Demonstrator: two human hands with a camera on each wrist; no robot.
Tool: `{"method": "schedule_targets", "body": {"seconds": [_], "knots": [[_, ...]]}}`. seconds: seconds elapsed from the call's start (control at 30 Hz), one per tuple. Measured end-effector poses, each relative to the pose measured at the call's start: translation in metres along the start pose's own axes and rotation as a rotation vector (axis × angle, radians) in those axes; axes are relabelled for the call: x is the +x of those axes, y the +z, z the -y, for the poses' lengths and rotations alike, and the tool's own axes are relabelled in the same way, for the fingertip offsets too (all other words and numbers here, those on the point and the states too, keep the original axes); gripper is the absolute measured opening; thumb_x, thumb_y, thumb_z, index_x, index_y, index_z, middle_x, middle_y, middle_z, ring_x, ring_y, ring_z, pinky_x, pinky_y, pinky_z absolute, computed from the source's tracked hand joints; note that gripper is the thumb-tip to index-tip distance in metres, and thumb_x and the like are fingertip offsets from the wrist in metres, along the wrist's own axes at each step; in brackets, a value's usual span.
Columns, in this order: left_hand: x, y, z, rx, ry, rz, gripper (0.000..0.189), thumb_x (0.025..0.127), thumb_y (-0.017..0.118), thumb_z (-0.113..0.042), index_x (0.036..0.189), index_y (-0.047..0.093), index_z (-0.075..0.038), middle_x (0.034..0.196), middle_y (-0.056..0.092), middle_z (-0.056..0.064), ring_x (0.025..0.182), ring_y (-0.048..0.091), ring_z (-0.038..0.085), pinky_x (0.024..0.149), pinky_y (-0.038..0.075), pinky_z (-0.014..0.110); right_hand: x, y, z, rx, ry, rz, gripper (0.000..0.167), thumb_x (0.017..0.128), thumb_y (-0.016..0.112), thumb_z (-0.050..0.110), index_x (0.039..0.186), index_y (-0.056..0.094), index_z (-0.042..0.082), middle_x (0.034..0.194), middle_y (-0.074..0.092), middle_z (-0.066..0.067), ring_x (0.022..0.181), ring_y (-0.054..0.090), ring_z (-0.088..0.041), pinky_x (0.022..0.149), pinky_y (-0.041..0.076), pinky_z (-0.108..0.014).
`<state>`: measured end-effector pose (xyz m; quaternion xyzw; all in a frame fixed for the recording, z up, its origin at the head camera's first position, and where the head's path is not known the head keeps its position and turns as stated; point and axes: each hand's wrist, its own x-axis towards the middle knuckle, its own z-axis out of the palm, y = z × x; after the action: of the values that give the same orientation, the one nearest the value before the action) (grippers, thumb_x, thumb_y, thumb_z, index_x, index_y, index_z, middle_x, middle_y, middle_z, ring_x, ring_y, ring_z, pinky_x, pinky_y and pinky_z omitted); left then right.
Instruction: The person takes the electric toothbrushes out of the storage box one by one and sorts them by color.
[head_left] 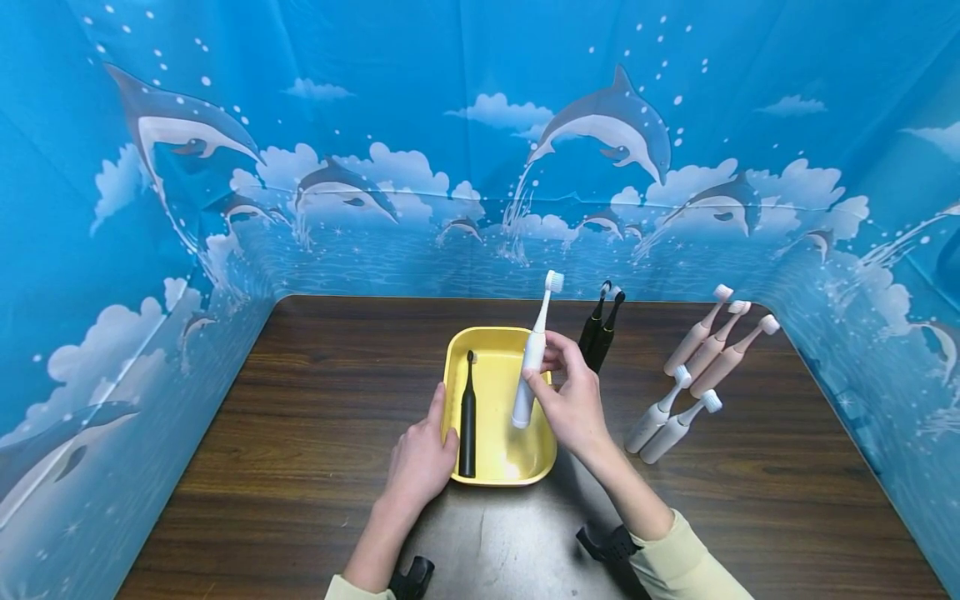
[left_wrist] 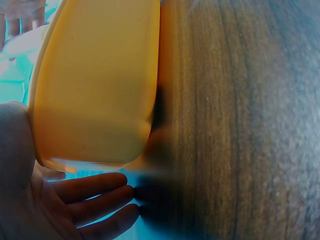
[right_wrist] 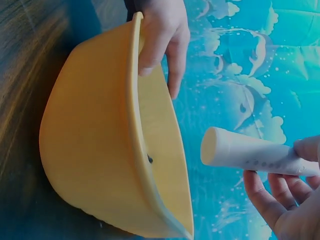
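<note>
My right hand (head_left: 576,402) pinches a white electric toothbrush (head_left: 534,350) by its handle, brush head up, above the right side of a yellow tray (head_left: 501,481). In the right wrist view, the handle's round base (right_wrist: 209,146) hangs apart from the tray. A black electric toothbrush (head_left: 468,425) lies lengthwise along the tray's left side. My left hand (head_left: 422,457) holds the tray's left wall, thumb over the rim and fingers outside. Three of its fingers (left_wrist: 100,202) extend loosely beside the tray in the left wrist view.
Two black toothbrushes (head_left: 598,337) stand behind the tray's right side. Two pale grey-white toothbrushes (head_left: 667,429) stand right of my right hand, with three pink toothbrushes (head_left: 711,350) behind them. A blue dolphin-print curtain (head_left: 420,150) encloses the brown wooden table (head_left: 300,417).
</note>
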<state>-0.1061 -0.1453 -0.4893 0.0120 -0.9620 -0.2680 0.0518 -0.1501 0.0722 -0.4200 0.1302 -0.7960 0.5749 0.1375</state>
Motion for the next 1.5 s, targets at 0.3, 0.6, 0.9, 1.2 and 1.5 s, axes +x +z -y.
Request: {"method": "schedule_targets", "body": {"seconds": [0.3, 0.6, 0.9, 1.2, 1.5], "knots": [[0.001, 0.0, 0.0, 0.007, 0.005, 0.004, 0.068, 0.095, 0.062, -0.015, 0.158, 0.037, -0.007, 0.093, 0.071, 0.025, 0.076, 0.069, 0.039, 0.06, 0.05, 0.054, -0.006, -0.013, -0.004, -0.002, -0.063, -0.096, 0.053, 0.088, 0.074, -0.007, 0.137, 0.053, -0.002, 0.112, 0.068, -0.018, 0.096, 0.065, -0.024, 0.07, 0.057, -0.029], [-0.001, -0.002, -0.002, 0.006, 0.014, -0.003, 0.068, 0.095, 0.062, -0.017, 0.158, 0.038, -0.007, 0.095, 0.071, 0.025, 0.078, 0.07, 0.041, 0.059, 0.05, 0.054, -0.016, -0.019, -0.016, -0.029, -0.254, -0.214, 0.056, 0.083, 0.075, -0.014, 0.134, 0.051, -0.009, 0.11, 0.067, -0.022, 0.094, 0.065, -0.026, 0.074, 0.053, -0.015], [0.0, -0.002, -0.002, 0.004, 0.008, 0.001, 0.068, 0.096, 0.062, -0.017, 0.158, 0.038, -0.007, 0.099, 0.071, 0.026, 0.077, 0.07, 0.04, 0.058, 0.049, 0.053, -0.031, -0.025, -0.023, -0.044, -0.356, -0.277, 0.057, 0.078, 0.075, -0.021, 0.13, 0.053, -0.013, 0.11, 0.066, -0.024, 0.097, 0.067, -0.023, 0.082, 0.055, -0.021], [0.0, -0.002, -0.002, 0.008, 0.007, 0.003, 0.069, 0.096, 0.062, -0.017, 0.159, 0.037, -0.007, 0.101, 0.071, 0.027, 0.076, 0.07, 0.039, 0.058, 0.05, 0.053, -0.051, -0.03, -0.035, -0.068, -0.373, -0.349, 0.055, 0.072, 0.076, -0.024, 0.123, 0.055, -0.016, 0.104, 0.066, -0.025, 0.104, 0.064, -0.007, 0.085, 0.054, -0.021], [0.001, -0.002, -0.001, 0.007, 0.009, 0.007, 0.068, 0.095, 0.062, -0.016, 0.158, 0.037, -0.006, 0.099, 0.072, 0.026, 0.076, 0.07, 0.038, 0.058, 0.05, 0.052, -0.068, -0.036, -0.054, -0.104, -0.433, -0.463, 0.045, 0.08, 0.082, -0.005, 0.114, 0.057, -0.02, 0.098, 0.066, -0.029, 0.103, 0.064, 0.001, 0.083, 0.053, -0.018]]}}
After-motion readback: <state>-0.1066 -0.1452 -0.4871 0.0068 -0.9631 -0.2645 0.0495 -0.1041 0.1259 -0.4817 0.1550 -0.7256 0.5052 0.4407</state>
